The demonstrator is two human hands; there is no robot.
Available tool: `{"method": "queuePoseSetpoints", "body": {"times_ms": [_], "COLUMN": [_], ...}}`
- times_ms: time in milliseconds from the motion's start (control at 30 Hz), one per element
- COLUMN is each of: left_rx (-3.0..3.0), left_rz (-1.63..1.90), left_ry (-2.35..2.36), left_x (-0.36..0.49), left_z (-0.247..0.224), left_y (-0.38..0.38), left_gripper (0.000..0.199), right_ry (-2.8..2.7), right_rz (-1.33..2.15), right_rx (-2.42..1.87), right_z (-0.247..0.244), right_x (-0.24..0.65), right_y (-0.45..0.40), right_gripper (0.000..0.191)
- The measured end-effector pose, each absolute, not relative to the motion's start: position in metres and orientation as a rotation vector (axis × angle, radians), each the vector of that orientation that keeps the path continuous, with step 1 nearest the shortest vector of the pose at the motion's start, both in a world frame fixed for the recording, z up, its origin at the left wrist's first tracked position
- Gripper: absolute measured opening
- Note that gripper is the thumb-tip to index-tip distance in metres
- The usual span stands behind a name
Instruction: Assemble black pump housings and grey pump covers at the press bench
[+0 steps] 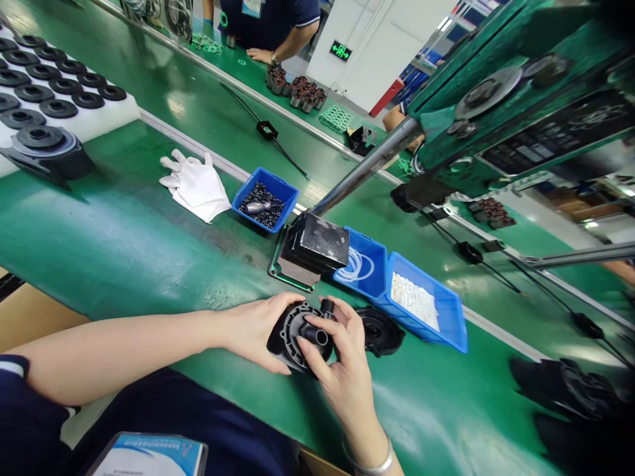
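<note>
A black plastic pump housing (296, 332) with a short round spout is held over the green bench, close to its front edge. My left hand (262, 330) is wrapped round its left side, thumb along the top. From the right, my right hand (342, 344) grips the cover, with thumb and fingers about the spout. The underside of the housing is hidden. Just right of my right hand, a round black cover (381, 330) lies on the bench, partly hidden by the fingers.
A press with a black base block (317, 241) and green head (496, 99) stands ahead. Blue bins hold small black parts (262, 198), clear tubing (358, 264) and white pieces (414, 301). White gloves (196, 185) and a foam tray (116, 116) lie left. A co-worker (272, 26) stands opposite.
</note>
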State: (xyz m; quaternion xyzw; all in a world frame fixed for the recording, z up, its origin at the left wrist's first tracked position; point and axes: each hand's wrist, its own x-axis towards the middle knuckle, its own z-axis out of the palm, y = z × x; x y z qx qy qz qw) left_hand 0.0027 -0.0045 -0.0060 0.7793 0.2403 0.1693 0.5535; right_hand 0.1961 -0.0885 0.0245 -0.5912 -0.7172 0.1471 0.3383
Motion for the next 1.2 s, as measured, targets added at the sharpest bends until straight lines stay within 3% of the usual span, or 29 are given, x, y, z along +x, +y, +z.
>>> {"method": "queuePoseSetpoints", "body": {"times_ms": [267, 633, 767, 933, 1067, 1200], "left_rx": [1.852, 1.854, 1.922, 1.975, 1.952, 1.982], "left_rz": [0.441, 0.52, 0.555, 0.546, 0.576, 0.638], "left_ry": [0.516, 0.503, 0.442, 0.446, 0.539, 0.571], "left_x": [0.002, 0.004, 0.002, 0.003, 0.003, -0.001], "left_z": [-0.006, -0.009, -0.009, -0.007, 0.0, 0.036], "left_y": [-0.005, -0.007, -0.008, -0.011, -0.015, -0.006], "left_gripper": [0.119, 0.116, 0.107, 0.08, 0.079, 0.08], "right_ry": [-1.857, -1.788, -1.787, -1.814, -1.938, -1.762], "right_rz": [0.367, 0.357, 0.36, 0.405, 0.441, 0.079], "right_rx": [-1.611, -1.641, -1.641, -1.657, -1.597, -1.476], "right_z": [0.025, 0.02, 0.019, 0.025, 0.059, 0.136], "right_x": [0.196, 0.195, 0.194, 0.195, 0.218, 0.252], "right_y": [-0.091, -0.091, -0.09, -0.09, -0.08, -0.051], "right_gripper": [0.036, 0.039, 0.042, 0.051, 0.066, 0.057]}}
